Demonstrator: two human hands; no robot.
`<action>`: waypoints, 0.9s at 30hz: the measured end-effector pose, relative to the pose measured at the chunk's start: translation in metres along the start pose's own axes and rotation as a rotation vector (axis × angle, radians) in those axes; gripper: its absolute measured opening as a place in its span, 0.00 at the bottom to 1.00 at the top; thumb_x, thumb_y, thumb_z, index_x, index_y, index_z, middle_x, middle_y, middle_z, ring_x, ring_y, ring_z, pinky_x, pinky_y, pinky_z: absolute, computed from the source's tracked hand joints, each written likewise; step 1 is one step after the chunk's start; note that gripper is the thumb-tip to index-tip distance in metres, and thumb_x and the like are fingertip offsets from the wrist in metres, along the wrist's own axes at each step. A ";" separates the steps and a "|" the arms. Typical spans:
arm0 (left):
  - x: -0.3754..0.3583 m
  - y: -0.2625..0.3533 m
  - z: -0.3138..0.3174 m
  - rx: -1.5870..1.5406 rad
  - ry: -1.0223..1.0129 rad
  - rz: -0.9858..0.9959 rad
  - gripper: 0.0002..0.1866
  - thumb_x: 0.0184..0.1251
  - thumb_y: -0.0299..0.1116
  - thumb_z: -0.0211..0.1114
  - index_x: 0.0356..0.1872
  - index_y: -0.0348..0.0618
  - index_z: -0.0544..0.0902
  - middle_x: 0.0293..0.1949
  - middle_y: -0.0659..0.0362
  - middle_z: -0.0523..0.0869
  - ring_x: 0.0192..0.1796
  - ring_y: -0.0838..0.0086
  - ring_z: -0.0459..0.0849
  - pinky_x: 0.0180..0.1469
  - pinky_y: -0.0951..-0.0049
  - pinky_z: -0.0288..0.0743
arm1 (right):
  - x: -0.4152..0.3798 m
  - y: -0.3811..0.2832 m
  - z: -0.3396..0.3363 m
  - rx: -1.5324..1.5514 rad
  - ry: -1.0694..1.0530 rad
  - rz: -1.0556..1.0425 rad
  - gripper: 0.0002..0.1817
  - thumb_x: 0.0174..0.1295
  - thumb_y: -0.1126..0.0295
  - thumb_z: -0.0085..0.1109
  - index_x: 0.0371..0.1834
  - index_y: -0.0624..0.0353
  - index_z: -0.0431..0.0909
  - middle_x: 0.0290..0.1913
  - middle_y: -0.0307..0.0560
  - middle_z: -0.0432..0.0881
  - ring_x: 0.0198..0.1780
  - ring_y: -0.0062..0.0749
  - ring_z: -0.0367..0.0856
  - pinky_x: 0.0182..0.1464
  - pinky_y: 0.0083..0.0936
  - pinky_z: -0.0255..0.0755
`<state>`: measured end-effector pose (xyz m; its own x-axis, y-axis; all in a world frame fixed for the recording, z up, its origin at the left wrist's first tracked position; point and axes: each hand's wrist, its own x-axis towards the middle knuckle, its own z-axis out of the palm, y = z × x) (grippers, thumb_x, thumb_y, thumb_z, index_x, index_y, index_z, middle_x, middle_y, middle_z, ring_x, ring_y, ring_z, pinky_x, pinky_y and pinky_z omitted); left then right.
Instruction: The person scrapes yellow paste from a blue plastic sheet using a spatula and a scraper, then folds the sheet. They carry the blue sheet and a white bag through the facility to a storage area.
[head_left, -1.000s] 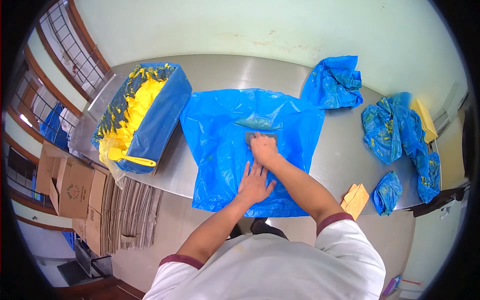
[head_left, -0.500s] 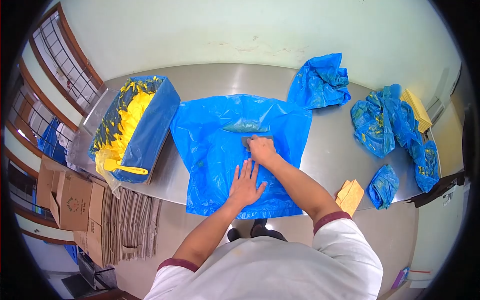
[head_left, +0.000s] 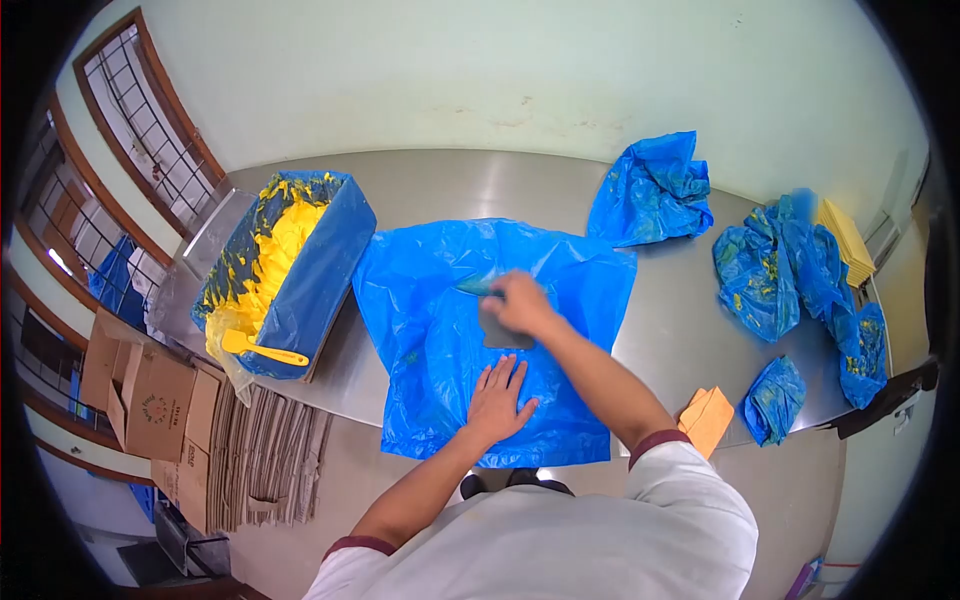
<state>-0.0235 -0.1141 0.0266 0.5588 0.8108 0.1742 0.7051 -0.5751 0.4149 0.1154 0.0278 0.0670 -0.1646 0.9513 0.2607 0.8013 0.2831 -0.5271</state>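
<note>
A large blue plastic bag [head_left: 430, 330] lies spread over the front middle of the metal table. My left hand [head_left: 497, 402] rests flat on its lower part, fingers apart. Just above it, my right hand [head_left: 522, 303] is closed on a flat grey scraper [head_left: 503, 334], whose blade is turned toward my left fingertips. A greenish smear [head_left: 474, 286] shows on the bag beside my right hand. To the left is a blue-lined box [head_left: 335, 260] holding yellow paste [head_left: 285, 245], with a yellow spatula [head_left: 265, 347] across its near corner.
Crumpled blue bags [head_left: 655, 195] lie at the back right, with stained ones [head_left: 760, 270] farther right. Folded orange-yellow cloths [head_left: 706, 420] sit at the front edge near a small blue bundle [head_left: 774, 400]. Cardboard [head_left: 270, 455] is stacked on the left below the table [head_left: 450, 180].
The scraper has turned from lying sideways to pointing down toward my left hand, and my right hand is blurred by motion. The whole view has shifted slightly, with the table lower in it.
</note>
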 end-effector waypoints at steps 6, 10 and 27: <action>0.022 -0.021 -0.026 -0.229 0.126 -0.148 0.18 0.60 0.43 0.64 0.42 0.39 0.80 0.45 0.50 0.82 0.49 0.57 0.80 0.51 0.58 0.72 | 0.111 0.103 -0.063 -0.077 0.172 0.230 0.08 0.55 0.65 0.63 0.35 0.54 0.86 0.39 0.54 0.84 0.44 0.48 0.82 0.49 0.39 0.74; 0.102 -0.040 -0.072 -0.297 0.304 -0.341 0.15 0.59 0.43 0.66 0.27 0.40 0.79 0.23 0.53 0.82 0.28 0.56 0.82 0.31 0.62 0.75 | 0.165 0.133 -0.045 0.039 -0.108 0.145 0.11 0.56 0.64 0.63 0.37 0.56 0.86 0.37 0.53 0.86 0.40 0.43 0.84 0.46 0.37 0.76; 0.281 -0.093 -0.053 -0.107 0.197 -0.586 0.17 0.54 0.47 0.69 0.30 0.42 0.84 0.30 0.51 0.87 0.39 0.55 0.85 0.42 0.58 0.78 | 0.194 0.133 -0.027 0.268 -0.457 0.062 0.10 0.55 0.72 0.56 0.35 0.61 0.86 0.36 0.51 0.87 0.38 0.35 0.84 0.44 0.30 0.76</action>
<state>0.0445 0.1734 0.0847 -0.0058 0.9988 0.0476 0.8165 -0.0227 0.5769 0.2054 0.2465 0.0690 -0.4034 0.9065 -0.1247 0.6521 0.1892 -0.7342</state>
